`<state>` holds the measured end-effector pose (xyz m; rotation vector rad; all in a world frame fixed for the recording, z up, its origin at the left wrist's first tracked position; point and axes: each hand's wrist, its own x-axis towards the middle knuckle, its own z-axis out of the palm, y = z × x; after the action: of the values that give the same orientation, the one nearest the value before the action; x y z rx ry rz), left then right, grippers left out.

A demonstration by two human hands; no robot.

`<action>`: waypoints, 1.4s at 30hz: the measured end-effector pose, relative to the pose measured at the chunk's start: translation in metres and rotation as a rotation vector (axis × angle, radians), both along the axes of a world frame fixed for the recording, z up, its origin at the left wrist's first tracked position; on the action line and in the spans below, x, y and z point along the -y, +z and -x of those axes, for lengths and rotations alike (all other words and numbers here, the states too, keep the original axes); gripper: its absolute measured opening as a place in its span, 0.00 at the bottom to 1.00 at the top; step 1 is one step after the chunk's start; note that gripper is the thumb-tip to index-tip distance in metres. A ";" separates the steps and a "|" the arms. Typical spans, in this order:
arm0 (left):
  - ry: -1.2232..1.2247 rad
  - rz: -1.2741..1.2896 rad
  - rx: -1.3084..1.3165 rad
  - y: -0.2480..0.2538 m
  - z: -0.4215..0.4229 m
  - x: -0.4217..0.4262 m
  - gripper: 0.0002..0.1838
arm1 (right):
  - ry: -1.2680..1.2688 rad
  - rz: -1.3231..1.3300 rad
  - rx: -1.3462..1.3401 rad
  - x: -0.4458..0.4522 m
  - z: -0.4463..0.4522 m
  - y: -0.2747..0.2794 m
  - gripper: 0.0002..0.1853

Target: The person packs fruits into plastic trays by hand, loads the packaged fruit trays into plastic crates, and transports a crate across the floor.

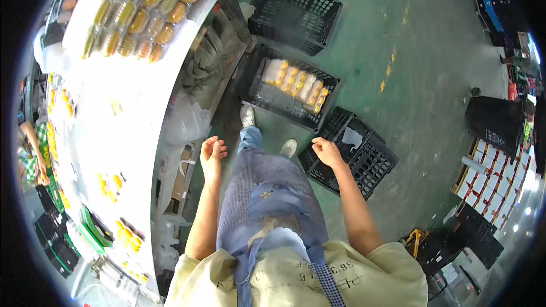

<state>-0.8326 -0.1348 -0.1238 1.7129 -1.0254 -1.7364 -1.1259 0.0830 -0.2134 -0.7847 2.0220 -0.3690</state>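
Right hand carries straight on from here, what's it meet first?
Fingers of the right hand are curled, so going by the forearm: probably the near rim of the black crate holding yellow packs. Height is unclear; it may pass over.

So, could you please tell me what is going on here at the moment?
A person in an apron stands beside a white worktable, both hands out in front. No item shows in the left hand or the right hand. Clear packs lie on the table; more packs sit in a black crate on the floor. Another person is across the table.
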 end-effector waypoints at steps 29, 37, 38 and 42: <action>-0.823 -0.399 0.392 -0.351 0.164 0.177 0.40 | -1.070 0.124 0.103 0.004 0.067 -0.345 0.18; -1.090 0.014 0.607 -0.459 0.252 0.149 0.39 | -1.329 -0.374 -0.013 0.071 0.079 -0.387 0.38; -1.074 0.064 0.598 -0.469 0.264 0.143 0.38 | -1.135 -0.555 -0.137 0.088 0.080 -0.376 0.42; -0.739 -0.222 0.466 -0.511 0.290 0.151 0.41 | -1.257 -0.152 -0.108 0.090 0.058 -0.381 0.23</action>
<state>-1.1228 -0.2860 -0.6345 2.1033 -1.9247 -1.9594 -1.1835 -0.0071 -0.5941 0.6767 2.3833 -0.8463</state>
